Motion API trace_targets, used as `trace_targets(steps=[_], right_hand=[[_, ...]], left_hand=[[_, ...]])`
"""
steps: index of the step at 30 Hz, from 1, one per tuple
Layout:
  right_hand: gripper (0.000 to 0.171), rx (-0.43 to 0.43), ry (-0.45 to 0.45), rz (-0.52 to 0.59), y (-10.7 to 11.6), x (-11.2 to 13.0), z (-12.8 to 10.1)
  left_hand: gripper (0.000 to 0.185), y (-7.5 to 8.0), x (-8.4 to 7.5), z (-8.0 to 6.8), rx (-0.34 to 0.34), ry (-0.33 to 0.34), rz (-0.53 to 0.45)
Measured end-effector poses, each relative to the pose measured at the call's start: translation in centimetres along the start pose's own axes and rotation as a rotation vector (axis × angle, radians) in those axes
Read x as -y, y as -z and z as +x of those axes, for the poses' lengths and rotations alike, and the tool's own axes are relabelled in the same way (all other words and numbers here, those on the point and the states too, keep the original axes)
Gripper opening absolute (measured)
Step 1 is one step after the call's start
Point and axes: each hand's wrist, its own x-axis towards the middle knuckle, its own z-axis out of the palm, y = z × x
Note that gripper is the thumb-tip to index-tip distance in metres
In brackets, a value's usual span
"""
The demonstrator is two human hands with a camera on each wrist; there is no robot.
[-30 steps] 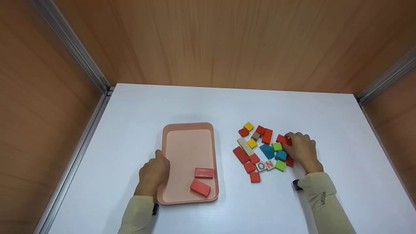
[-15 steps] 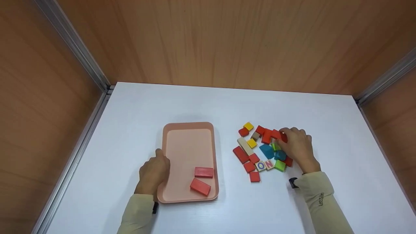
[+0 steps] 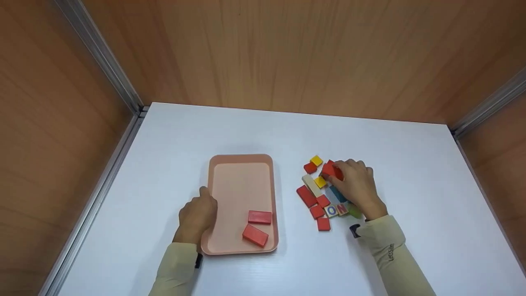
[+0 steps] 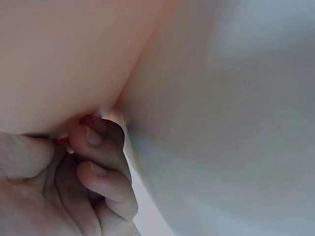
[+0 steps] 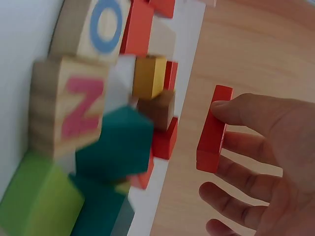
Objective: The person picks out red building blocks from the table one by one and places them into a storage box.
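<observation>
My left hand [image 3: 198, 214] grips the left rim of a pink rectangular tray [image 3: 238, 181]; in the left wrist view its fingers [image 4: 106, 152] curl at the tray's edge. Two red blocks, one [image 3: 259, 217] above the other [image 3: 255, 235], lie in the tray's lower right. Over the loose blocks, my right hand [image 3: 358, 187] pinches a red rectangular block [image 5: 215, 130] between thumb and fingers. The right wrist view shows that block raised clear of the others. Part of the pile is hidden beneath this hand in the head view.
Around the right hand lie red blocks [image 3: 306, 196], yellow cubes [image 3: 316, 160], a long pale block [image 3: 312, 186], teal blocks [image 5: 115, 142], a green block [image 5: 42, 196] and letter blocks O [image 3: 331, 211] and N [image 3: 342, 209]. Wooden panels [image 3: 263, 53] border the white table [image 3: 185, 131].
My right hand has moved left across the pile, carrying the red block with it from the pile's right side. The left hand and the tray have stayed in place.
</observation>
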Motion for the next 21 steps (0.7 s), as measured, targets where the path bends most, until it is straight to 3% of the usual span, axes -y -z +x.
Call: trace_targets(steps=[9,17,21], right_hand=[[0.045,-0.026,0.1,-0.024,-0.8,3.7,0.7],[0.045,0.012,0.177,-0.017,-2.0,7.2,1.5],[0.048,0.043,0.193,-0.019,-2.5,8.9,1.7]], left_hand=[[0.022,-0.3,-0.7,0.3,-0.007,0.026,-0.032],[0.018,-0.6,-1.2,0.5,-0.034,-0.004,0.001],[0.019,-0.7,-1.5,0.5,-0.016,0.007,-0.024]])
